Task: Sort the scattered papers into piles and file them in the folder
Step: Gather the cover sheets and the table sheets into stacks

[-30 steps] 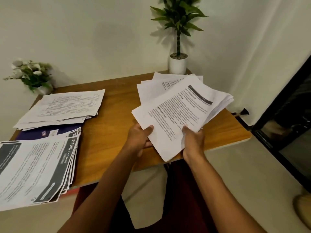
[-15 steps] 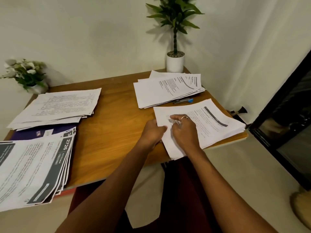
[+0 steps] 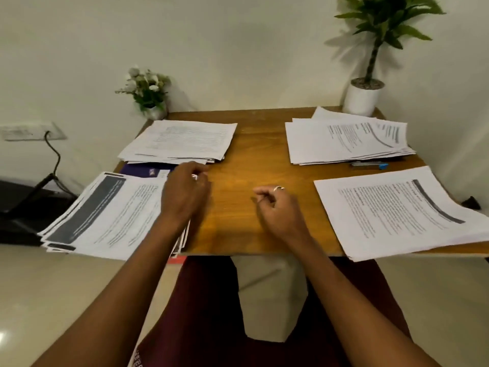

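Both loosely curled and holding nothing now, left hand [image 3: 185, 193] and right hand [image 3: 277, 207], just released lower-right stack [image 3: 397, 210]; sorting probably done, filing next.

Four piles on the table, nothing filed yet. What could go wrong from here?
The near-left pile and near-right pile overhang the table at its front edge; a brushing forearm could knock them off. The purple folder sits pinned under the far-left pile; pulling it out could scatter those sheets.
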Demonstrator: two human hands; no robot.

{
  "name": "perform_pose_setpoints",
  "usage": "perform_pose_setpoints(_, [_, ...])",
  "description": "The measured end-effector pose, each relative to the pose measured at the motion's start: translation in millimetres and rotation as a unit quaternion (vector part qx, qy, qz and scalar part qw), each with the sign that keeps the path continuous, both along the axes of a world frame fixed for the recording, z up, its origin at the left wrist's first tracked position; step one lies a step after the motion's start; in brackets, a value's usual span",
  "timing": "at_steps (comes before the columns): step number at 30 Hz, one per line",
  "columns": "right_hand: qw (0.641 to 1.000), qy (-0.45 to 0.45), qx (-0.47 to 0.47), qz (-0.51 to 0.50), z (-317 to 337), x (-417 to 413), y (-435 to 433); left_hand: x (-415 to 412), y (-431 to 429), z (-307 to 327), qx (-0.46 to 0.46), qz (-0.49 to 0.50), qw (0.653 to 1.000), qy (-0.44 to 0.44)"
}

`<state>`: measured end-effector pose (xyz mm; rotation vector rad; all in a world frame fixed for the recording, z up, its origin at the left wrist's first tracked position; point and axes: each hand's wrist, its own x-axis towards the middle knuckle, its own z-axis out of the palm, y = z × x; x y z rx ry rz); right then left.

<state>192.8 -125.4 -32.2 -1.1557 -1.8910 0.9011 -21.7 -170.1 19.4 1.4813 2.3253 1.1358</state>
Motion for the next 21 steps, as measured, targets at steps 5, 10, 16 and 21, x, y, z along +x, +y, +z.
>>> perform_pose_setpoints(5, [0.985, 0.025, -0.15, 0.086, -13, -69, -20, -65, -12, -23, -0.11, -0.016, 0.992, 0.053])
perform_pose_setpoints(10, [0.976, 0.0, -0.207, 0.072, -7, -113, -29, -106, -4, -34, -0.208, -0.109, 0.967, 0.101])
perform_pose_setpoints(16, [0.964, -0.039, -0.26, 0.027, -2, -155, -36, -130, 22, -36, -0.315, -0.156, 0.919, 0.181])
perform_pose_setpoints(21, [0.958, -0.006, -0.287, -0.013, 0, -172, -39, -146, 32, -35, -0.341, -0.163, 0.894, 0.241])
